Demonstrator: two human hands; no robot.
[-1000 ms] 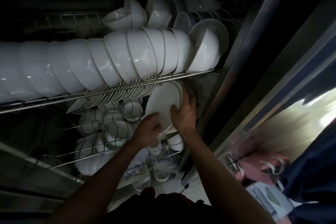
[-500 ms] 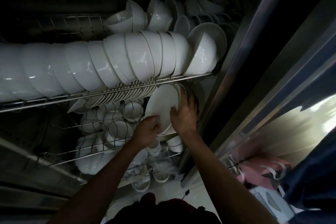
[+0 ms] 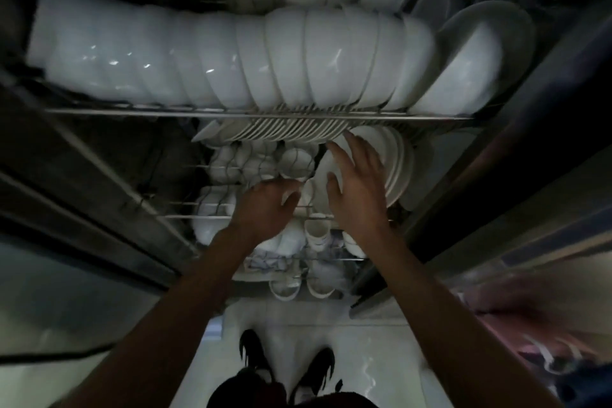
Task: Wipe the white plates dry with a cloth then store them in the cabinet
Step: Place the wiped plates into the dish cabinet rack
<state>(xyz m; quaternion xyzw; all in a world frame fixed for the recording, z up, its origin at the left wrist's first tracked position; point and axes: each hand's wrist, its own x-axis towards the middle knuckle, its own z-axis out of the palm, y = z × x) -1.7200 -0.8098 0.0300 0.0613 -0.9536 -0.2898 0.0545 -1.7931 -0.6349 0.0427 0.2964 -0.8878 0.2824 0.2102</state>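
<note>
Left hand (image 3: pixel 265 205): fingers curled at the wire rack's (image 3: pixel 258 114) middle shelf; whether they hold anything cannot be told.
Right hand (image 3: pixel 356 182): fingers spread, resting on the white plate (image 3: pixel 326 172).
White plate: upright among stacked plates (image 3: pixel 397 169) inside the cabinet (image 3: pixel 496 149).
Top shelf: row of bowls (image 3: pixel 298 60).

White plates (image 3: pixel 395 166) upright on rack

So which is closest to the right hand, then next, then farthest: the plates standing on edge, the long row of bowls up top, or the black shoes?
From the right hand:
1. Plates standing on edge, touching its fingers, on the second rack.
2. Long row of bowls, on the rack above.
3. Black shoes, down on the floor, farthest.
</note>
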